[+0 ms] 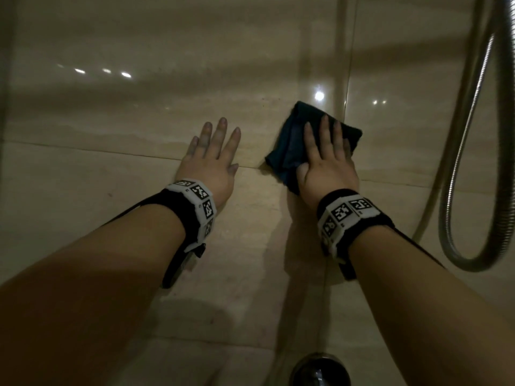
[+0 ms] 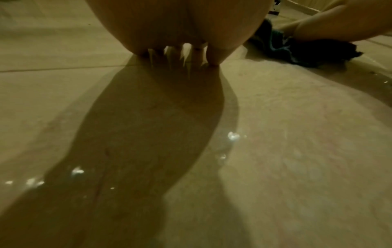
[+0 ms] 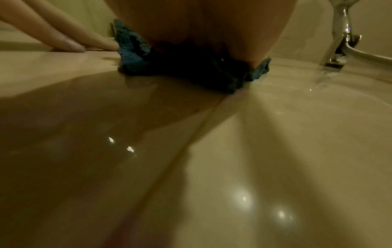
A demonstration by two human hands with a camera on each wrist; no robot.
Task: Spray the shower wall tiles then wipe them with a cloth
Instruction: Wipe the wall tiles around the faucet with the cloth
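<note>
Both hands flat on tiles [image 1: 111,168]; right hand [image 1: 326,162] presses cloth [image 1: 289,143], lengthwise up-right.

Dim, yellowish light falls on glossy beige wall tiles [image 1: 139,232], which carry small bright reflections above the hands. A metal shower hose [image 1: 457,190] loops down to their right; below them sits a dark, perhaps chrome, fitting [image 1: 320,369].
</note>
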